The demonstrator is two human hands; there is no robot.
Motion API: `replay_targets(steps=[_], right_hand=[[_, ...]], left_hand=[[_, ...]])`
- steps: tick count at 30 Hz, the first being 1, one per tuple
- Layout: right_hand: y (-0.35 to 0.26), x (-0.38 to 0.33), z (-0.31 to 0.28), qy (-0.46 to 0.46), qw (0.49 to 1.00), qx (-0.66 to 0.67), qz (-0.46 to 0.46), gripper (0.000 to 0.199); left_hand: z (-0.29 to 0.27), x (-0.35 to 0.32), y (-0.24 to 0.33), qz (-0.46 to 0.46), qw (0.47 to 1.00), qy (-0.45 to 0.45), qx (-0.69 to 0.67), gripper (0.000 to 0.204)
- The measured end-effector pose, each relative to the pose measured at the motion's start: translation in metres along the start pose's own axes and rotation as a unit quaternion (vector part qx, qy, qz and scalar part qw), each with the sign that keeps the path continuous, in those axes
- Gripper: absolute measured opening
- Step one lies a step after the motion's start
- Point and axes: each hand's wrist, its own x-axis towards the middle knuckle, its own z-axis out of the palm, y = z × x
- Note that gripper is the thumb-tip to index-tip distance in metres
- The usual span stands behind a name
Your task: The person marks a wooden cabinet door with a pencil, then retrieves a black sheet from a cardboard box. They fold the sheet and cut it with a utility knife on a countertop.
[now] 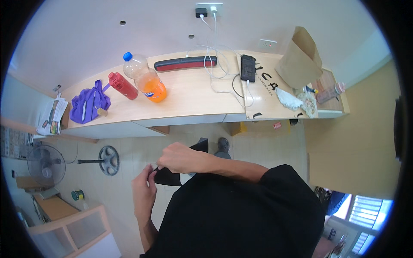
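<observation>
A black flat piece (168, 176), cloth-like in look, is held in front of my body above the floor. My left hand (143, 185) is closed, with its thumb and fingertips pinching the left corner of the piece. Right beside it, my right hand (180, 158) is closed in a fist over the upper edge, its knuckles up and its fingertips hidden. Part of the black piece shows past the right hand toward the desk. My black shirt covers the lower middle of the view, so where the piece ends near it is hard to tell.
Along the wall runs a desk (193, 111) with a purple bag (90, 104), red bottle (123, 86), orange drink bottle (153, 87), red-and-black speaker bar (185, 63), cabled black phone (248, 69) and paper bag (300, 60). A fan (46, 164) and round stand base (109, 160) are at left.
</observation>
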Motion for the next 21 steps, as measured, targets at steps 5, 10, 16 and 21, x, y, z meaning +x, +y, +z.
replay_targets(steps=[5, 10, 16, 21], right_hand=[[0.000, 0.003, 0.004, 0.006, 1.000, 0.019, 0.017, 0.008], [0.019, -0.005, -0.013, 0.015, 0.999, 0.011, 0.045, 0.015], [0.083, -0.015, -0.048, 0.094, 0.990, 0.101, 0.011, 0.013], [0.125, -0.024, -0.094, 0.088, 0.990, 0.110, 0.006, 0.014]], left_hand=[[-0.009, 0.001, -0.022, 0.017, 0.999, -0.009, 0.048, 0.015], [0.004, 0.029, -0.004, 0.038, 0.999, 0.014, 0.021, 0.016], [0.019, 0.095, 0.030, 0.116, 0.991, 0.028, 0.054, 0.018], [0.044, 0.139, 0.050, 0.068, 0.996, -0.005, 0.052, 0.022]])
